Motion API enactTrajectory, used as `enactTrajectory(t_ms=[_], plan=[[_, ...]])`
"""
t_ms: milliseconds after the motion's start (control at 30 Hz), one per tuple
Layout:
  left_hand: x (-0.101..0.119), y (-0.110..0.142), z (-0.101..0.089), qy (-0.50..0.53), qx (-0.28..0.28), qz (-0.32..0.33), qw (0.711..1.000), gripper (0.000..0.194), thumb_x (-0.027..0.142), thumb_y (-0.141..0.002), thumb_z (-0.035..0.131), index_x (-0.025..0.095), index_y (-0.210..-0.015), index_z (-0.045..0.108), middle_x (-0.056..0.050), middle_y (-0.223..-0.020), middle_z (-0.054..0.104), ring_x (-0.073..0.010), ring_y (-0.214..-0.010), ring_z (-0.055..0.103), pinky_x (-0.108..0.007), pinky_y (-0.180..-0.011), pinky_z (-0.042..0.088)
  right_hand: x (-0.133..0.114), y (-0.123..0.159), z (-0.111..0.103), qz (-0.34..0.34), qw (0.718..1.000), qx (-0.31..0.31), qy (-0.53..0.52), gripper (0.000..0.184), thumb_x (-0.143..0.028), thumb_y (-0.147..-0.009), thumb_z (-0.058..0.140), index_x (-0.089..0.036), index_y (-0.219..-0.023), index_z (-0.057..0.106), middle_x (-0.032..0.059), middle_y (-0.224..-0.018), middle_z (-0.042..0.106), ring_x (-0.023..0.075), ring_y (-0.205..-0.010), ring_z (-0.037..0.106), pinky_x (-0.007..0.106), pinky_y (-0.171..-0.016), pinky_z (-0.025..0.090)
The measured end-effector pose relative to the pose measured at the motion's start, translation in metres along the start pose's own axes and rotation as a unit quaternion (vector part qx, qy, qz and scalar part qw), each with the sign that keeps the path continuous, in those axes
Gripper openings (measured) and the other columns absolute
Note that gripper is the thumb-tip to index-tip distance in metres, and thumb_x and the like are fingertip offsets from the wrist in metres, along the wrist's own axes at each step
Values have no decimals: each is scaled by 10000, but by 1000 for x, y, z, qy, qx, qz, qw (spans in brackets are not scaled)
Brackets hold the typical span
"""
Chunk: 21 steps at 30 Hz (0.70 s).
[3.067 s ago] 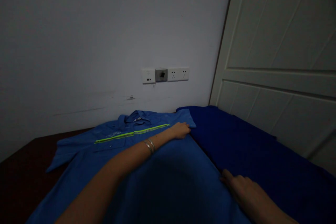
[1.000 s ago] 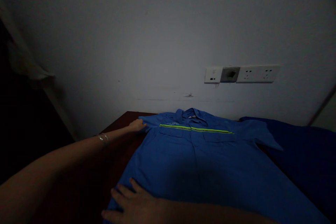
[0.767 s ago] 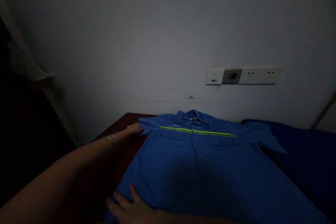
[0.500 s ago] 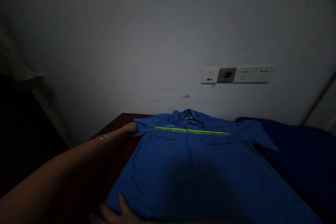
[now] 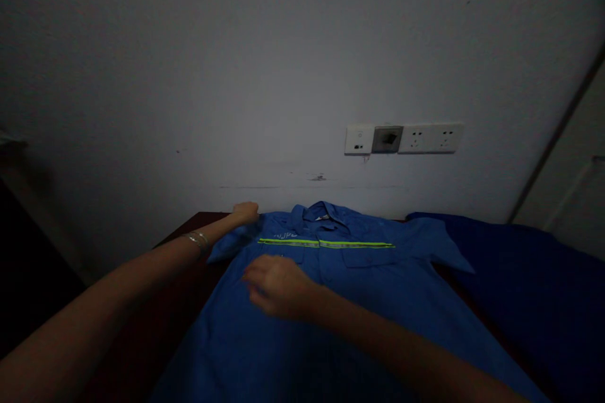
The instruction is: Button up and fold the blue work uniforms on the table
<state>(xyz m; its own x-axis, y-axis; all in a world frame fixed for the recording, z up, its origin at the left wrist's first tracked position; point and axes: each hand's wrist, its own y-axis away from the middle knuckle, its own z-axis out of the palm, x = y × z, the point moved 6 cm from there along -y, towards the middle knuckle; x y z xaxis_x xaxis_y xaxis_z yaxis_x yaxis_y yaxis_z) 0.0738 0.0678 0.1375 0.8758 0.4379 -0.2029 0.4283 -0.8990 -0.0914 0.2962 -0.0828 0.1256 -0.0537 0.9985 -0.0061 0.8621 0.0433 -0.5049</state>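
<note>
A blue short-sleeved work shirt point(image 5: 302, 308) lies spread face up on a dark wooden table point(image 5: 198, 227), its collar toward the wall and a yellow-green reflective stripe across the chest. My left hand point(image 5: 246, 213) is at the far end of the shirt's left-hand sleeve point(image 5: 231, 240) and appears to pinch its edge, which looks bunched. My right hand point(image 5: 278, 286) is over the chest below the stripe, with fingers loosely curved and nothing in them. I cannot tell whether it touches the cloth.
A dark blue cloth point(image 5: 510, 283) lies to the right of the shirt, under its right-hand sleeve. A white socket panel point(image 5: 401, 140) is on the wall point(image 5: 189, 75) behind the table. A pale door edge point(image 5: 562, 164) stands at the right.
My right hand has moved from the shirt's lower edge up onto the chest. The left-hand sleeve now looks lifted and bunched at my left hand. The view has shifted slightly.
</note>
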Motion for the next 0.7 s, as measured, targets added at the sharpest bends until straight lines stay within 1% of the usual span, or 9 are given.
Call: enactTrajectory(t_ms=[33, 100, 167, 233, 300, 367, 467, 567, 700], plan=[[13, -6, -6, 3, 12, 11, 1000, 313, 345, -785, 520, 116, -970, 628, -172, -1058, 626, -280, -974, 582, -345, -810, 446, 36, 4, -11, 74, 997, 13, 11, 254, -234, -857, 437, -160, -1047, 589, 65, -1044, 637, 154, -961, 571, 265, -821, 440], [40, -17, -16, 12, 34, 32, 999, 332, 360, -812, 468, 131, -1001, 618, -155, -1085, 620, -256, -984, 580, -316, -811, 446, 107, 21, -29, 211, 976, 49, 31, 256, -186, -842, 430, -153, -1022, 609, 73, -1033, 645, 167, -958, 579, 262, -823, 428], [66, -26, -23, 23, 48, 54, 997, 344, 378, -825, 431, 154, -1012, 614, -131, -1092, 622, -240, -988, 580, -295, -802, 450, 169, 46, -34, 311, 948, 52, 45, 265, -175, -836, 429, -169, -1026, 614, 63, -1038, 652, 167, -972, 581, 251, -834, 409], [91, -31, -26, 42, 57, 84, 994, 349, 392, -827, 418, 168, -1010, 613, -115, -1086, 627, -234, -985, 584, -287, -790, 456, 220, 74, -33, 404, 911, 43, 68, 251, -196, -830, 444, -169, -1007, 619, 76, -1023, 659, 182, -969, 585, 249, -809, 406], [113, -34, -24, 61, 63, 116, 989, 358, 411, -819, 429, 172, -1018, 607, -108, -1079, 629, -229, -979, 589, -280, -783, 460, 256, 98, -25, 452, 888, 23, 82, 240, -239, -825, 469, -159, -998, 616, 96, -1019, 657, 201, -961, 589, 256, -780, 406], [132, -34, -22, 66, 78, 143, 984, 395, 445, -802, 454, 170, -1052, 588, -111, -1092, 619, -233, -986, 587, -283, -781, 466, 278, 113, -13, 473, 878, 3, 77, 252, -305, -819, 497, -159, -989, 612, 99, -1012, 656, 208, -957, 589, 256, -759, 405], [151, -34, -18, 42, 104, 162, 980, 446, 450, -783, 491, 155, -1110, 558, -140, -1131, 588, -257, -1018, 573, -320, -806, 468, 291, 119, 4, 476, 876, -17, 72, 282, -388, -808, 515, -181, -979, 604, 78, -1001, 653, 204, -933, 590, 253, -726, 408], [158, -37, -12, 24, 79, 153, 985, 365, 333, -773, 529, 142, -1079, 589, -159, -1119, 593, -276, -1041, 564, -360, -849, 454, 292, 112, 14, 462, 880, -35, 102, 273, -401, -799, 528, -190, -958, 597, 80, -999, 643, 207, -930, 583, 258, -719, 408], [160, -47, -9, 43, 39, 137, 989, 275, 251, -738, 576, 147, -984, 643, -148, -1058, 633, -270, -1063, 560, -341, -880, 443, 300, 104, 16, 466, 874, -46, 129, 234, -334, -829, 471, -174, -950, 592, 116, -1005, 636, 225, -932, 586, 287, -737, 407]])
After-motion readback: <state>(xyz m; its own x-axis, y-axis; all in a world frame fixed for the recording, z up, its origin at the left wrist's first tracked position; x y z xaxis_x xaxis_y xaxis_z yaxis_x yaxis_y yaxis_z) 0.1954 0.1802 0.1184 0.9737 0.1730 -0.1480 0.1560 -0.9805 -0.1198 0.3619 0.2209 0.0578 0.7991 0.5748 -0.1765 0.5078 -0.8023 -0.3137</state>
